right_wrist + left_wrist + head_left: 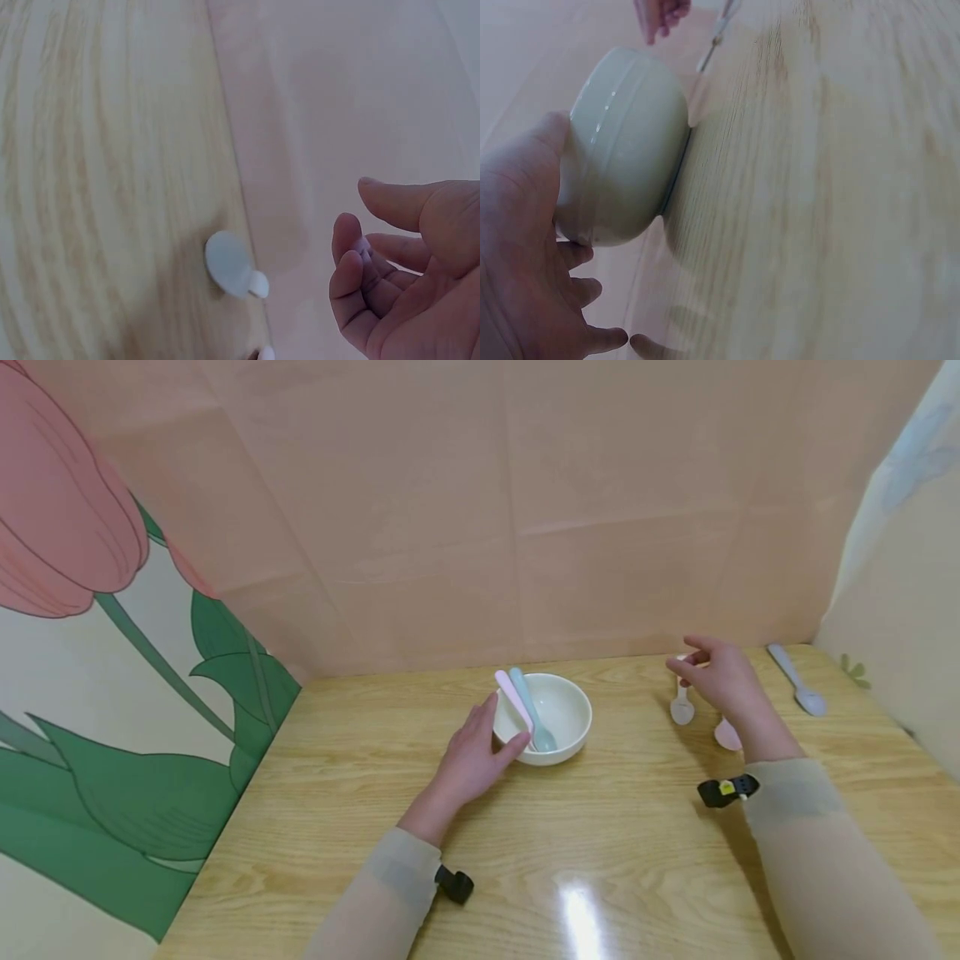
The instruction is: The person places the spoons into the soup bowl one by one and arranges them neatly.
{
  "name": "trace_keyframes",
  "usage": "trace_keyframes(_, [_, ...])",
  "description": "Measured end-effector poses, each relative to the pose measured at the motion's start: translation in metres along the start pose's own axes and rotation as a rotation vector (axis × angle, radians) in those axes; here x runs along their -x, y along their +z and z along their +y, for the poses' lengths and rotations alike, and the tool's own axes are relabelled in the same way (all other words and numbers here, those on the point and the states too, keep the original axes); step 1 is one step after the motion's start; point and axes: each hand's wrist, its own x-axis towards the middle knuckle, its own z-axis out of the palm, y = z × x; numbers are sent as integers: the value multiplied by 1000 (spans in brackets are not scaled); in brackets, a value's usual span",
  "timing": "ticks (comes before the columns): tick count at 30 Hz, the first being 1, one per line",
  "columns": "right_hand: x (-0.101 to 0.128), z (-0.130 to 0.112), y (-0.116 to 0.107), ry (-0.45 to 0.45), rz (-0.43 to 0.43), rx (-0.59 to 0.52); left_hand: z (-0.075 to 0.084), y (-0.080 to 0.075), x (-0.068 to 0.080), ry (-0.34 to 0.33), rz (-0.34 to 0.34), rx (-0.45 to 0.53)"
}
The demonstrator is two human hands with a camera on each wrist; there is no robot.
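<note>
1. Near the middle of the wooden bench (525, 860) stood a white bowl (558, 714), and the left hand (472, 760) lay against its near-left side, thumb on the wall and fingers (592, 289) loosely spread below, apparently to steady it rather than lift it.
2. Two spoons, a pink spoon (512, 697) and a blue spoon (531, 710), leaned inside the bowl with handles resting on the rim toward the left hand, heads down in the basin.
3. To the right, the right hand (716, 681) hovered over a white spoon (682, 706) lying flat on the bench; its fingers (352, 277) were curled inward, but the pictures did not show clearly whether they already pinched the handle.
4. Just beside the wrist lay another pale pink spoon (726, 735), partly hidden, and a grey-blue spoon (798, 681) rested well apart near the right wall, both within easy reach of that hand.
</note>
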Motion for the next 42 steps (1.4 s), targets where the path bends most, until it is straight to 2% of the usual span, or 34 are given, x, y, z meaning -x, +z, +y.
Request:
trace_keyframes(13, [-1, 19, -5, 88, -77, 25, 2, 2, -1, 12, 6, 14])
trace_keyframes(24, [-1, 30, -5, 123, -108, 54, 5, 3, -1, 11, -6, 16])
trace_keyframes(32, [-8, 33, -6, 111, -125, 115, 1, 1, 0, 19, 2, 6])
trace_keyframes(42, [-21, 39, -1, 95, -175, 204, 1, 1, 1, -4, -9, 17])
